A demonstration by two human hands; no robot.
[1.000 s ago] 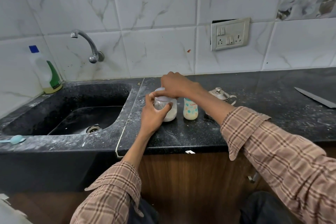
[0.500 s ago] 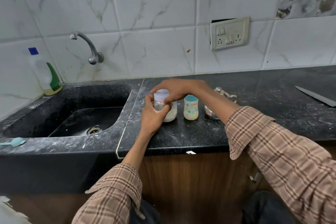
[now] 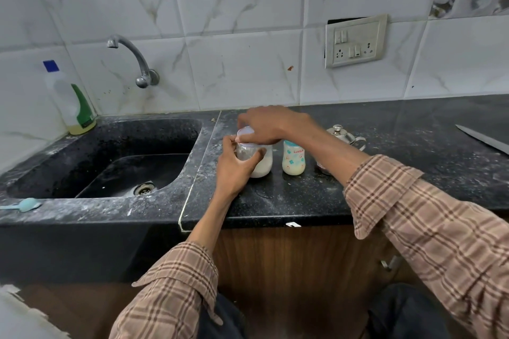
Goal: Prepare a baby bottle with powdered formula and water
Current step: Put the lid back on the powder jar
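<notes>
A clear jar of white formula powder (image 3: 263, 164) stands on the black counter (image 3: 289, 198) just right of the sink. My left hand (image 3: 237, 165) grips the jar's body from the front left. My right hand (image 3: 268, 125) reaches over from the right and holds the pale lilac lid (image 3: 246, 133) on top of the jar. Right beside the jar stands a small baby bottle (image 3: 294, 158) with a teal collar, printed pattern and milky contents, untouched. A light blue scoop (image 3: 23, 205) lies on the front ledge of the sink at the far left.
The black sink (image 3: 115, 162) with a wall tap (image 3: 132, 59) fills the left. A dish-soap bottle (image 3: 70, 99) stands in its back corner. A small steel lidded pot (image 3: 344, 133) sits behind my right forearm. A knife (image 3: 482, 142) lies at the counter's right edge.
My right hand has shifted on the jar's top, and more of the lilac lid now shows under its fingers. My left hand keeps hold of the jar in the same spot.
</notes>
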